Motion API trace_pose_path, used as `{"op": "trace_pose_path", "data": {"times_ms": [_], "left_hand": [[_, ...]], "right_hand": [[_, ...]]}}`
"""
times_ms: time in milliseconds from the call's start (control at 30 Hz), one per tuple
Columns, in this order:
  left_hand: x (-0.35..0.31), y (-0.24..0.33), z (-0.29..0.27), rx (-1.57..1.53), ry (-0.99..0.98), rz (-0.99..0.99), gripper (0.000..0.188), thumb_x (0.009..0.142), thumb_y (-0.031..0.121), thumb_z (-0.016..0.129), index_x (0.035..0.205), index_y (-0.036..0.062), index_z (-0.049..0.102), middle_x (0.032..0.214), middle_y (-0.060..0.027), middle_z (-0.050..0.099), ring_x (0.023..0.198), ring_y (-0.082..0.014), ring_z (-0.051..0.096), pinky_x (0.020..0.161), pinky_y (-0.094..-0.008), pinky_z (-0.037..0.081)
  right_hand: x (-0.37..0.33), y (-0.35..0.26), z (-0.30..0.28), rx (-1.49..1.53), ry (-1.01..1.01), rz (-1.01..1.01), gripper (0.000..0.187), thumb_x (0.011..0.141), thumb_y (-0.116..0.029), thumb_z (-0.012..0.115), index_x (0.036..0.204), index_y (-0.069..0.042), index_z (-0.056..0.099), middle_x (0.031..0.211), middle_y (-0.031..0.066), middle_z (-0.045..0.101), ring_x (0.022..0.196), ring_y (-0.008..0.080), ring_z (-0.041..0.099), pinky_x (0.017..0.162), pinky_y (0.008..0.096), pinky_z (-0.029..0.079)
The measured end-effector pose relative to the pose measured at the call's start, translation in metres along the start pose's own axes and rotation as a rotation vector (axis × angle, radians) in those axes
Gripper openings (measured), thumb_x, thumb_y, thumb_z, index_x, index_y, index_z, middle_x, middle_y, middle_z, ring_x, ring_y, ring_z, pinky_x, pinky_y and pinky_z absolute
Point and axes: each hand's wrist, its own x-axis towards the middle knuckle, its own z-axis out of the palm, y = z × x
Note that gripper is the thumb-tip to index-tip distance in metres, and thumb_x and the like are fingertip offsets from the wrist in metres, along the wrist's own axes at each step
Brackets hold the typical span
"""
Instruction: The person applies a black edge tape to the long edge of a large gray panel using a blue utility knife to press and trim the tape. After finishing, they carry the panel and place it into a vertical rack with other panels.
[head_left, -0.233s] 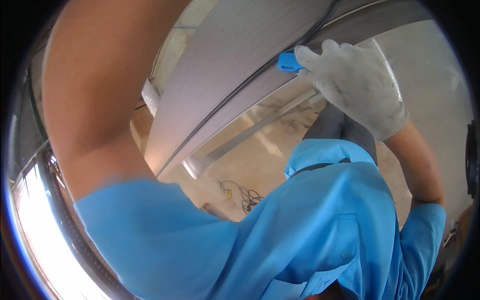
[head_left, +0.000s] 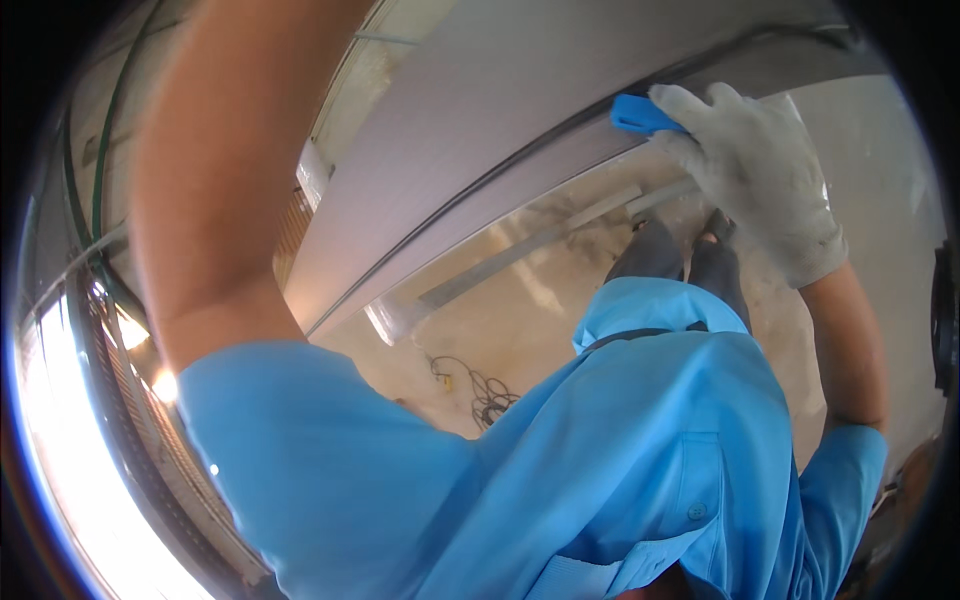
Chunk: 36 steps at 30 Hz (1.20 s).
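Currently a small blue tool (head_left: pixel 640 113) sits against the dark seam of a long grey panel (head_left: pixel 500 130), near its upper right end. Only its tip shows; the rest is hidden inside the gloved right hand (head_left: pixel 760 165), whose grip is closed around it. The left hand is cut off beyond the upper edge; only the bare forearm (head_left: pixel 220 180) shows.
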Motion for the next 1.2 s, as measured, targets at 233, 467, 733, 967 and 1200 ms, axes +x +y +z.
{"op": "trace_pose_path", "data": {"times_ms": [233, 467, 733, 967, 1200], "left_hand": [[-0.215, -0.143, 0.045, -0.102, 0.255, -0.635, 0.061, 0.095, 0.04, 0.071, 0.138, -0.0013, 0.057, 0.13, -0.0185, 0.066, 0.115, -0.0236, 0.066, 0.095, -0.0303, 0.052], [-0.277, -0.207, 0.113, 0.043, 0.494, -0.635, 0.084, 0.094, 0.058, 0.064, 0.15, -0.0016, 0.043, 0.147, -0.0231, 0.053, 0.141, -0.0317, 0.047, 0.116, -0.0369, 0.035], [-0.255, -0.216, 0.132, 0.061, 0.623, -0.556, 0.077, 0.089, 0.056, 0.069, 0.144, 0.0041, 0.053, 0.14, -0.0257, 0.059, 0.135, -0.0392, 0.052, 0.111, -0.0407, 0.04], [-0.223, -0.203, 0.108, -0.08, 0.605, -0.536, 0.067, 0.094, 0.054, 0.067, 0.134, 0.0001, 0.061, 0.13, -0.0224, 0.066, 0.124, -0.0324, 0.061, 0.104, -0.0376, 0.046], [0.02, -0.193, 0.049, -0.267, 0.686, -0.354, 0.043, 0.104, 0.034, 0.057, 0.131, 0.0008, 0.059, 0.129, -0.0108, 0.067, 0.112, -0.0229, 0.064, 0.091, -0.0298, 0.049]], "right_hand": [[0.012, -0.109, 0.018, 0.33, -0.157, -0.171, 0.036, 0.086, -0.019, 0.066, 0.121, -0.014, 0.06, 0.087, 0.0104, 0.063, 0.074, 0.0279, 0.066, 0.067, 0.0406, 0.053], [0.104, -0.27, 0.088, 0.32, -0.488, -0.461, 0.022, 0.084, -0.016, 0.067, 0.106, -0.014, 0.073, 0.085, 0.009, 0.073, 0.08, 0.0263, 0.074, 0.066, 0.0401, 0.061], [0.071, -0.199, 0.08, 0.255, -0.351, -0.423, 0.017, 0.092, -0.018, 0.058, 0.106, -0.009, 0.062, 0.078, 0.0171, 0.066, 0.071, 0.0337, 0.072, 0.055, 0.0451, 0.058], [0.018, -0.064, -0.008, 0.046, -0.392, -0.027, 0.03, 0.092, -0.023, 0.062, 0.121, -0.015, 0.062, 0.084, 0.014, 0.067, 0.078, 0.0325, 0.07, 0.063, 0.0446, 0.057], [-0.06, 0.065, -0.055, 0.298, -0.051, 0.153, 0.035, 0.091, -0.021, 0.064, 0.125, -0.016, 0.062, 0.094, 0.0158, 0.069, 0.086, 0.0368, 0.069, 0.08, 0.0485, 0.054]]}}
